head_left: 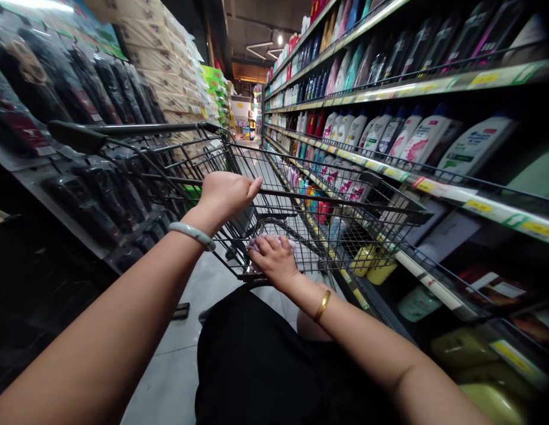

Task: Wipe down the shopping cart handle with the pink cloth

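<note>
A black wire shopping cart (336, 200) stands across the aisle in front of me. My left hand (228, 192), with a pale bangle at its wrist, is closed round the cart's upper bar. Lower down and to the right, my right hand (274, 257), wearing a gold bracelet, has its fingers curled over a pale purple item (258, 242) at the near side of the cart. Most of that item is hidden under the fingers, so its kind is unclear.
Shelves of shampoo bottles (425, 136) run along the right, with price-label rails (482, 206). Packaged dark goods (110, 88) hang at the left, beside stacked beige packs (154, 53). Grey floor tiles (168, 366) show below. The aisle leads back to a lit area.
</note>
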The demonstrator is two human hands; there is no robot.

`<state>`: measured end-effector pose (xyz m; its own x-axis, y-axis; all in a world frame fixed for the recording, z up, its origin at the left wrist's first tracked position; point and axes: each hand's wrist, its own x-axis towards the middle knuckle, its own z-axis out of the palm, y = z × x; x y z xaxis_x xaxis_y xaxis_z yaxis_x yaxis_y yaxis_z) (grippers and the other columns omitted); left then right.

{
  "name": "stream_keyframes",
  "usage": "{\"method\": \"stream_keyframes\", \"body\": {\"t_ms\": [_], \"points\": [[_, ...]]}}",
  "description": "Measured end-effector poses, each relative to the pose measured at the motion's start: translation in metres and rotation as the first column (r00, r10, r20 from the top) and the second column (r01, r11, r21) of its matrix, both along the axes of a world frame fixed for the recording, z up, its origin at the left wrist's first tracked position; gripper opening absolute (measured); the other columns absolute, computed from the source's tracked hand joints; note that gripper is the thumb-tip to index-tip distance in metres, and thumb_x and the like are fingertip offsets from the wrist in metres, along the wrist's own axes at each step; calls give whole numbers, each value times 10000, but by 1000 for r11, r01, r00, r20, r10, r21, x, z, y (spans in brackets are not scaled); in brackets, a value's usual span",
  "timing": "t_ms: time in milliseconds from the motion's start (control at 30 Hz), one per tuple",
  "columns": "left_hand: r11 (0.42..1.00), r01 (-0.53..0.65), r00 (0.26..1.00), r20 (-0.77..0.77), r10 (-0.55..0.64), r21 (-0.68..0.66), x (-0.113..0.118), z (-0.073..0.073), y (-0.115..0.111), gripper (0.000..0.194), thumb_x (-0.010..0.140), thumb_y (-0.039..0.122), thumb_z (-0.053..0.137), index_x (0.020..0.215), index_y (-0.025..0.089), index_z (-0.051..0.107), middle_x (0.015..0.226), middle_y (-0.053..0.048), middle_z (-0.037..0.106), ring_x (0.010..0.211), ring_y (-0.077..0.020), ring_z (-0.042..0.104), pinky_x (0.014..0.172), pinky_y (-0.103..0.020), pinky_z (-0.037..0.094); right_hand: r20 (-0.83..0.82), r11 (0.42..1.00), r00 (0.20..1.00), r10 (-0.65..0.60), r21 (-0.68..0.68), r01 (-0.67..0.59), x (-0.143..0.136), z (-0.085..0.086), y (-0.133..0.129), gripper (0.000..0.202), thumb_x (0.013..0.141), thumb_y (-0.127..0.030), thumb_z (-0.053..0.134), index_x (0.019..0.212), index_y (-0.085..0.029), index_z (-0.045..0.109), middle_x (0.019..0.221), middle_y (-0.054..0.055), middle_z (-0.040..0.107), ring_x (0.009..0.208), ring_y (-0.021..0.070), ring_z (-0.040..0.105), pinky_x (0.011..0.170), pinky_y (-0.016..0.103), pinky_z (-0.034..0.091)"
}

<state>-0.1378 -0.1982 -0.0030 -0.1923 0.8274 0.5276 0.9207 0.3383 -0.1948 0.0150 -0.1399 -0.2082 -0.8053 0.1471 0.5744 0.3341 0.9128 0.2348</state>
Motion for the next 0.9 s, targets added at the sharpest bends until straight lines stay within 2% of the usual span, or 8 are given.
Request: {"method": "stream_keyframes", "body": {"t_ms": [167,233,367,467,533,600,800,900], "points": [[999,-1,1000,2,1,-32,-1,3,-2,843,1063,612,128,954,185,847,972,-190,820,963,-345,764,657,-363,349,228,998,972,48,24,-55,2,-44,2,273,1070,-315,517,1207,-272,749,1436,90,685,1280,321,576,1041,559,473],[999,-2,1000,9,3,-44,-1,4,-1,851,1059,615,122,958,183,849,975,-192,818,977,-354,762,659,-366,355,310,999,950,41,-2,-43,13,-48,4,236,1054,-327,559,1166,-255,753,1394,97,692,1274,318,565,1038,545,475],[999,-6,999,34,8,-39,-5,3,2,875,1045,618,111,954,166,854,998,-211,812,993,-379,751,691,-390,388,305,1000,952,15,-9,-13,30,4,13,249,1038,-342,599,1224,-233,725,1352,133,677,1207,307,554,1020,521,437],[1000,-3,999,50,4,-26,-7,2,5,876,1043,612,108,983,160,857,1009,-216,810,1000,-388,748,703,-398,388,132,997,991,-30,70,21,36,60,26,263,1057,-364,580,1257,-264,719,1442,127,642,1222,309,524,1005,496,382],[1000,-8,999,45,9,-26,-9,1,6,872,1044,609,106,1002,166,857,1009,-210,812,1000,-383,751,695,-391,374,-13,989,999,-50,139,51,42,79,35,254,1060,-381,585,1247,-283,725,1459,113,640,1247,315,502,1011,492,341],[999,-21,999,31,22,-30,-11,1,7,874,1044,612,100,1002,178,857,1002,-199,814,994,-374,753,687,-385,363,-115,974,992,-48,214,72,51,76,41,228,1055,-378,601,1215,-287,735,1416,102,670,1242,309,499,1007,481,317],[998,-14,1000,15,15,-55,-15,3,9,874,1044,612,90,995,194,855,1000,-188,817,978,-367,752,672,-386,344,-57,947,998,20,322,-1,92,17,50,101,1008,-302,679,1056,-285,766,1271,42,745,1139,257,528,991,433,304],[997,-16,1000,20,17,-77,-16,5,11,862,1043,614,97,982,192,846,1009,-192,815,972,-367,750,672,-388,343,-108,957,994,-16,286,46,103,40,60,142,996,-328,701,1113,-298,776,1288,60,732,1163,268,513,991,425,312]]}}
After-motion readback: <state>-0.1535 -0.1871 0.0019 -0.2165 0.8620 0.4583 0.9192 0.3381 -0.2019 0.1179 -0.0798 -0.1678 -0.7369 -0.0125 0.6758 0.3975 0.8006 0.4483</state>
